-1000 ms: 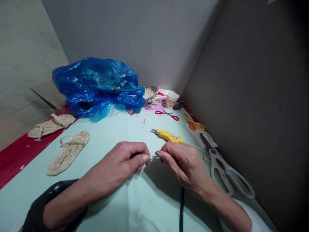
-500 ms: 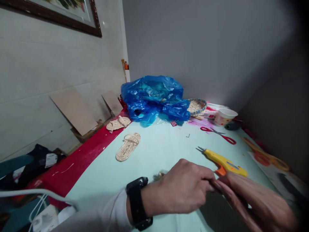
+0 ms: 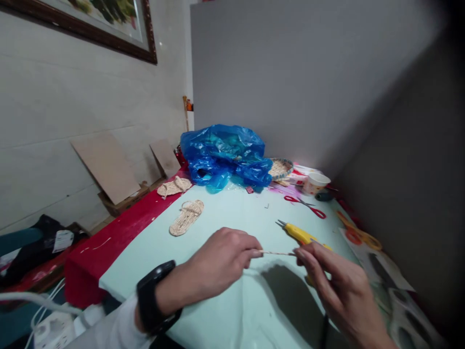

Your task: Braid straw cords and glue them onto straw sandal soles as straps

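Note:
A short length of thin, twisted straw-coloured cord (image 3: 278, 253) is stretched level between my two hands, above the pale green table sheet. My left hand (image 3: 223, 259), with a black watch on its wrist, pinches one end. The other end sits between the thumb and fingers of my right hand (image 3: 336, 283). Just behind the right hand lies a yellow glue gun (image 3: 300, 234), partly covered by that hand. Two small woven straw sandals lie further off: one sandal (image 3: 186, 218) on the green sheet, the other sandal (image 3: 174, 186) near the red cloth.
A crumpled blue plastic bag (image 3: 227, 155) fills the back of the table (image 3: 232, 208). Beside it are a woven basket (image 3: 281, 168), a paper cup (image 3: 317, 183) and red-handled scissors (image 3: 305, 205). Orange-handled scissors (image 3: 358, 232) lie at right. A white power strip (image 3: 54, 332) is at lower left.
My hands were close together with the cord hidden; now they are apart, cord taut between them. The left hand has moved left. The whole view has shifted slightly.

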Demonstrator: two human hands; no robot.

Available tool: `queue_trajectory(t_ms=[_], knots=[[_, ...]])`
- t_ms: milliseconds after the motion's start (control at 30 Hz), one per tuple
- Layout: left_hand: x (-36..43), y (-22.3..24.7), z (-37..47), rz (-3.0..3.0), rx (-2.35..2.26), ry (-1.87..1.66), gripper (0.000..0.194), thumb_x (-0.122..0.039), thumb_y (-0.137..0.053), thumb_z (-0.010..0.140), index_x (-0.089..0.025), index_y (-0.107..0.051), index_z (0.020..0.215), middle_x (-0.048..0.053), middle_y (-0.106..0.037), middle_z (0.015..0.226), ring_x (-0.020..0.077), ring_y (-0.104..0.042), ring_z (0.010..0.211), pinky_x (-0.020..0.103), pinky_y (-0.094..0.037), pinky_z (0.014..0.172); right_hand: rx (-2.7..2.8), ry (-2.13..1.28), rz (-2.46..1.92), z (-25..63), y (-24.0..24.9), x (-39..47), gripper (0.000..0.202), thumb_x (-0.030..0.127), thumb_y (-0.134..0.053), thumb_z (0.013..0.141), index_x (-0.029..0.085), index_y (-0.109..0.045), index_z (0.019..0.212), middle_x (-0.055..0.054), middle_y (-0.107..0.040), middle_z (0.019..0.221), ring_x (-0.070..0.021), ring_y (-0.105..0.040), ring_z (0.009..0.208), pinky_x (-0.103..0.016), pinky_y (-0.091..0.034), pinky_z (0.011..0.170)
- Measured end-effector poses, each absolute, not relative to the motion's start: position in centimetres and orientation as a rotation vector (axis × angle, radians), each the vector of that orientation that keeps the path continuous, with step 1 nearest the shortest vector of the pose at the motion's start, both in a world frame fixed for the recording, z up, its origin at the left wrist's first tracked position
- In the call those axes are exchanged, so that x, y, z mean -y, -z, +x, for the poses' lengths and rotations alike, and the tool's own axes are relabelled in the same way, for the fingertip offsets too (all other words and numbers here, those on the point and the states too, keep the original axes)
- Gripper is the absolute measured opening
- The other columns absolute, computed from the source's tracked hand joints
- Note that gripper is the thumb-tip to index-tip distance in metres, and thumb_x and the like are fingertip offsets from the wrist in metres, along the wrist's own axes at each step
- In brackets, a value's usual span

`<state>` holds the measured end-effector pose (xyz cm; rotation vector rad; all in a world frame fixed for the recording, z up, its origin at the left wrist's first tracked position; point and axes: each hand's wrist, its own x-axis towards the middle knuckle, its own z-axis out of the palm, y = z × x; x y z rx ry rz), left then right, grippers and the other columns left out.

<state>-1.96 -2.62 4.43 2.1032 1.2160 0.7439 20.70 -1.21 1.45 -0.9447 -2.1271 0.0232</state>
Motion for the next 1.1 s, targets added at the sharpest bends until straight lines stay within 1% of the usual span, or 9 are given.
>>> queue_trajectory(t_ms=[133,267,367,467,600,733,900,967,1100], knots=[[4.0,-4.8,-3.1,2.05,-1.401,-0.751,0.024,-0.025,-0.049,0.094,-0.019,-0.072,0.086,0.0,-0.071,0.085,0.0134,-0.061,0.079,0.023,-0.04,0.074,2.028,-0.097,-0.985,20.7,-1.7,1.6,0.029,0.025,-0.045,0.098,0.019,-0.054,0.071,0.003,-0.054,0.058,-0.0091,-0.051,0.048,-0.021,-0.039,0.05],[4.8,-4.7,-3.8,1.928,-1.44,-0.913,0.021,-0.029,-0.053,0.092,-0.023,-0.073,0.088,-0.003,-0.07,0.079,0.0113,-0.061,0.074,0.021,-0.042,0.068,1.981,-0.148,-1.0,21.1,-2.1,1.6,0.03,0.025,-0.046,0.098,0.019,-0.054,0.07,0.003,-0.053,0.058,-0.0088,-0.048,0.049,-0.022,-0.037,0.051],[5.3,-4.5,-3.7,1.904,-1.468,-1.078,0.017,-0.026,-0.057,0.089,-0.025,-0.074,0.089,-0.005,-0.07,0.077,0.0091,-0.06,0.065,0.018,-0.043,0.06,1.964,-0.156,-0.979,21.1,-2.2,1.7,0.029,0.023,-0.046,0.098,0.019,-0.054,0.07,0.003,-0.053,0.059,-0.0085,-0.048,0.05,-0.022,-0.037,0.053],[5.5,-4.2,-3.5,1.936,-1.492,-1.215,0.018,-0.021,-0.058,0.087,-0.025,-0.075,0.091,-0.006,-0.067,0.068,0.0074,-0.057,0.056,0.017,-0.043,0.055,1.947,-0.171,-0.972,21.0,-2.1,1.7,0.029,0.023,-0.046,0.098,0.019,-0.055,0.071,0.003,-0.054,0.06,-0.0085,-0.048,0.05,-0.022,-0.037,0.054],[5.5,-3.7,-3.1,1.963,-1.517,-1.294,0.019,-0.017,-0.056,0.087,-0.022,-0.073,0.08,-0.006,-0.059,0.058,0.0082,-0.057,0.054,0.019,-0.043,0.055,1.929,-0.198,-0.969,20.8,-1.9,1.8,0.028,0.022,-0.048,0.097,0.02,-0.054,0.069,0.004,-0.053,0.058,-0.0084,-0.048,0.05,-0.021,-0.037,0.053],[5.3,-2.9,-3.2,1.818,-1.54,-1.255,0.022,-0.02,-0.054,0.089,-0.019,-0.068,0.073,-0.005,-0.059,0.058,0.0082,-0.051,0.049,0.021,-0.041,0.053,1.938,-0.257,-0.999,20.6,-1.8,1.7,0.029,0.024,-0.048,0.097,0.02,-0.054,0.069,0.004,-0.052,0.057,-0.0084,-0.047,0.047,-0.022,-0.037,0.052],[5.9,-1.3,-4.4,1.705,-1.507,-0.982,0.025,-0.027,-0.052,0.091,-0.018,-0.069,0.076,-0.002,-0.063,0.066,0.0089,-0.049,0.051,0.023,-0.041,0.054,2.013,-0.414,-0.996,20.0,-1.4,1.4,0.034,0.029,-0.045,0.097,0.021,-0.052,0.065,0.005,-0.047,0.054,-0.0097,-0.044,0.047,-0.023,-0.035,0.048],[6.3,-0.9,-5.1,1.687,-1.502,-0.938,0.026,-0.029,-0.05,0.092,-0.018,-0.07,0.078,0.0,-0.064,0.07,0.0103,-0.052,0.056,0.023,-0.041,0.056,2.032,-0.501,-0.998,19.6,-1.1,1.4,0.035,0.032,-0.044,0.097,0.022,-0.051,0.065,0.004,-0.048,0.054,-0.0103,-0.045,0.048,-0.023,-0.035,0.047],[7.1,-0.8,-6.7,1.635,-1.491,-0.937,0.022,-0.029,-0.054,0.09,-0.019,-0.072,0.08,0.002,-0.067,0.078,0.0141,-0.06,0.074,0.025,-0.043,0.069,2.016,-0.746,-1.068,18.5,-0.9,1.6,0.041,0.044,-0.041,0.097,0.022,-0.051,0.063,0.003,-0.045,0.054,-0.0117,-0.042,0.048,-0.023,-0.033,0.045]])
